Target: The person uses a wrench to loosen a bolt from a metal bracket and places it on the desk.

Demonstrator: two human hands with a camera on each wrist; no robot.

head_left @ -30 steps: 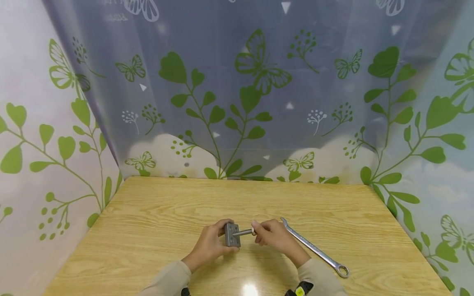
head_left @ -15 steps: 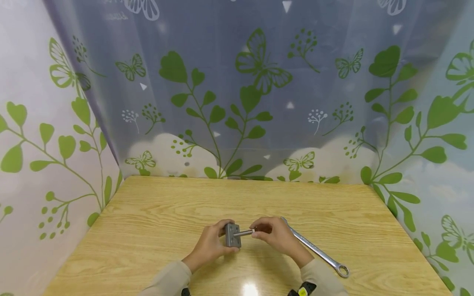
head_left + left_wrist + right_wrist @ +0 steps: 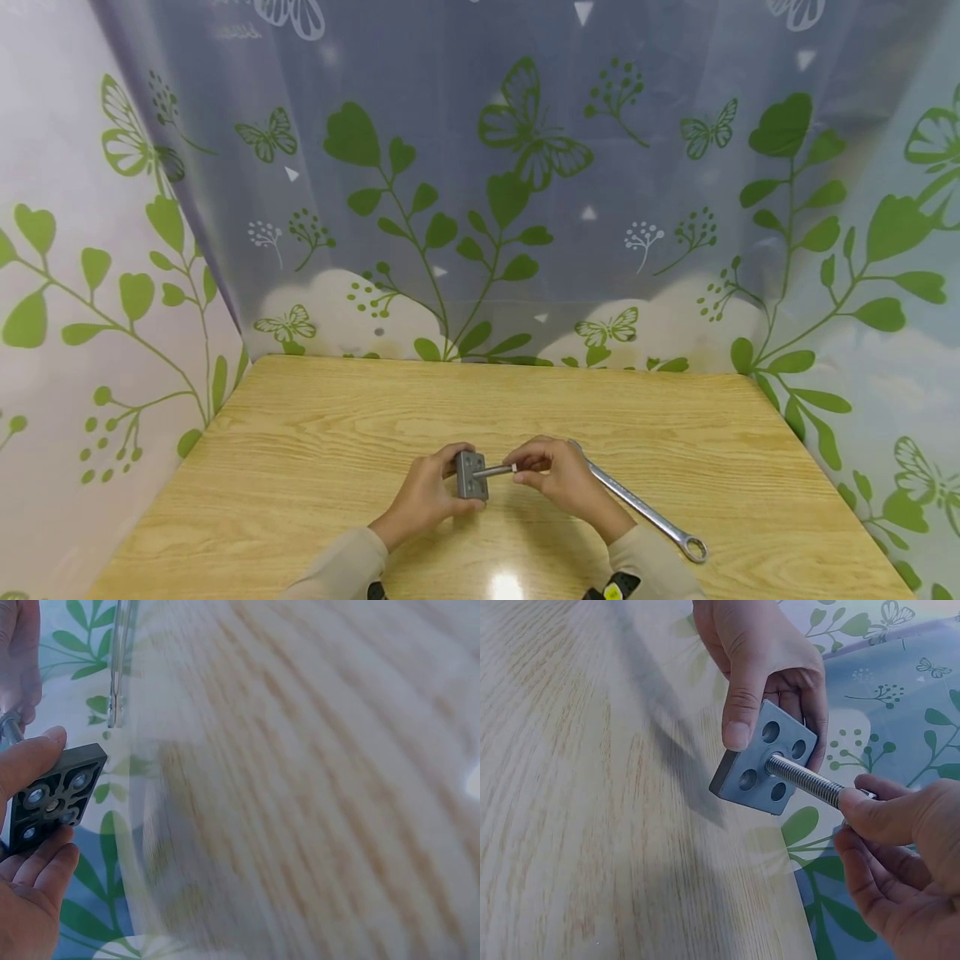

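My left hand [image 3: 426, 492] grips a square grey metal plate [image 3: 471, 476] by its edges, thumb on one side and fingers on the opposite one. Four-cornered, the plate has a hole near each corner and a central hole, seen from its face in the right wrist view. A threaded bolt [image 3: 806, 780] stands out from that central hole. The fingertips and thumb of my right hand [image 3: 558, 479] pinch the bolt's outer end, which they partly hide. In the left wrist view the plate's recessed back [image 3: 54, 799] faces the camera.
A combination wrench [image 3: 637, 503] lies slantwise on the wooden table [image 3: 337, 417], just right of my right hand. Printed curtains [image 3: 450, 250] with leaves and butterflies stand behind the table and along both sides.
My right hand's fingers have shifted their grasp around the bolt's end, with the thumb now lower. The left hand and plate stay nearly still, and the wrench has not moved.
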